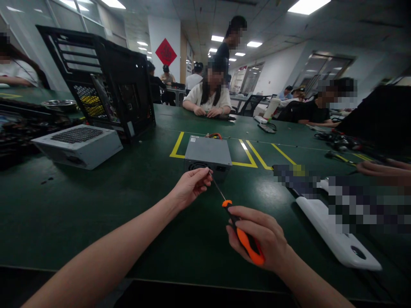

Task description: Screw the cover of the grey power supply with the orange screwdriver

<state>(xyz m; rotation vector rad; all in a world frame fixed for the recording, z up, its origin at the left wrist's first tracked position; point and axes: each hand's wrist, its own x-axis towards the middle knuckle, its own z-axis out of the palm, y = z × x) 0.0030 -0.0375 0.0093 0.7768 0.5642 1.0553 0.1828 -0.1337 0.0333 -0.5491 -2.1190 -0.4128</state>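
Note:
An orange-and-black screwdriver (247, 244) is gripped by its handle in my right hand (261, 233), its thin shaft pointing away and up to the left. At the shaft's tip, the thumb and fingers of my left hand (194, 184) are pinched together. Whatever is between them is too small to make out. Just beyond both hands, a grey computer power supply (208, 149) lies on the green table (154, 239). Its fan grille and socket side face me, and coloured wires show behind it.
A black computer case (128, 85) stands at the left, behind a second power supply (80, 143). Yellow tape (253, 155) marks the table. On the right lies a white device (340, 235), near a blurred hand of another person (385, 169). Someone sits across the table.

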